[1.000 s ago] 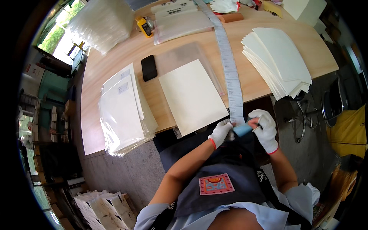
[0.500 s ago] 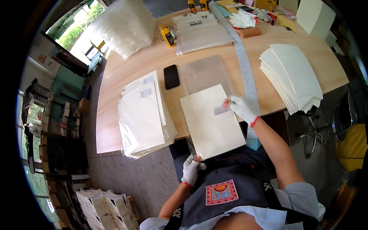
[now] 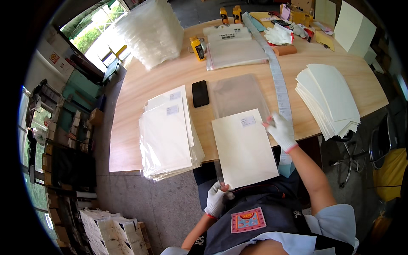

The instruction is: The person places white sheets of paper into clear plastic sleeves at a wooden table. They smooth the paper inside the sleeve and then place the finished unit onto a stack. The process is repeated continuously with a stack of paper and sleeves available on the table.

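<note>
My left hand (image 3: 216, 201), in a white glove with bare fingertips, pinches the lower left corner of a cream card sheet (image 3: 244, 155). The sheet is tilted, its top end over the table edge and its bottom above my lap. A small printed label (image 3: 247, 121) lies near its upper right corner. Just beside the sheet's right edge is my gloved right hand (image 3: 281, 132), its fingertips slightly apart with nothing visible between them. Under the sheet's far end lies a clear plastic sleeve (image 3: 238, 93). A long strip of labels (image 3: 280, 91) runs past my right hand.
Left of the sheet lies a stack of labelled sheets in clear sleeves (image 3: 165, 136). A black phone (image 3: 200, 93) is beyond it. Plain cream sheets (image 3: 333, 100) are fanned at the right. Farther back are more plastic sleeves (image 3: 238, 54), a yellow bottle (image 3: 197, 49) and white gloves (image 3: 279, 35).
My right hand has come off the label and moved to the right of the sheet. My left hand keeps its hold on the corner. The whole view has shifted slightly.
</note>
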`<state>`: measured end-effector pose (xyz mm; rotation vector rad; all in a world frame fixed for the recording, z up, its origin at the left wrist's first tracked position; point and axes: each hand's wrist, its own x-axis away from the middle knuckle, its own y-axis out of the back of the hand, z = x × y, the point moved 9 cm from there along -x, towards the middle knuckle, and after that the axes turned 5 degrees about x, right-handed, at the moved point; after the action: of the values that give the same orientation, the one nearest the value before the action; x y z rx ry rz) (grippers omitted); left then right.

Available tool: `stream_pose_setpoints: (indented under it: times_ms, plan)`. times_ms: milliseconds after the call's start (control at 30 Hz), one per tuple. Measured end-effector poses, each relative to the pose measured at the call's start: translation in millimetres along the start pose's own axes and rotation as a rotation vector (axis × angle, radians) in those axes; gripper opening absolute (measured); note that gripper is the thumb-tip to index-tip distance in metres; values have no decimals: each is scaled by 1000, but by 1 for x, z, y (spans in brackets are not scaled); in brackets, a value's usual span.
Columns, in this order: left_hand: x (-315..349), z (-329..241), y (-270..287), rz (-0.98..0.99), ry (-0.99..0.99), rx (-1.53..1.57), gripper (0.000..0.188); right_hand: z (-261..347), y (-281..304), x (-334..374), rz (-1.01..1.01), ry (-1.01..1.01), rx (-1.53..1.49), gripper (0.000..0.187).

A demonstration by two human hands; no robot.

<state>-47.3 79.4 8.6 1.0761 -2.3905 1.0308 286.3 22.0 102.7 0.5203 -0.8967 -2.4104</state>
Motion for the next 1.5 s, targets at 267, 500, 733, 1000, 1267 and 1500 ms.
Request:
stream_pose_setpoints:
  times_ms: [267, 500, 733, 1000, 1267, 1500]
  plan:
    - [14, -97, -47, 140, -334, -397, 36, -52, -57, 153, 861, -545, -555, 22]
    - [70, -236, 57, -286, -906, -579, 26, 108, -160, 69, 878, -94, -838, 11]
    - [21, -252, 45, -784, -829, -1735, 47, 175, -166, 44, 624, 205, -131, 52]
    - [-2, -226, 55, -693, -700, -1815, 54, 15, 29, 34, 111, 75, -359, 14]
    - [0, -233, 44, -659, -647, -1826, 60, -158, 201, 63, -9, -853, -601, 29]
    - [11, -240, 5, -559, -969, -1684, 61, -180, 187, 59, -37, -900, -962, 28]
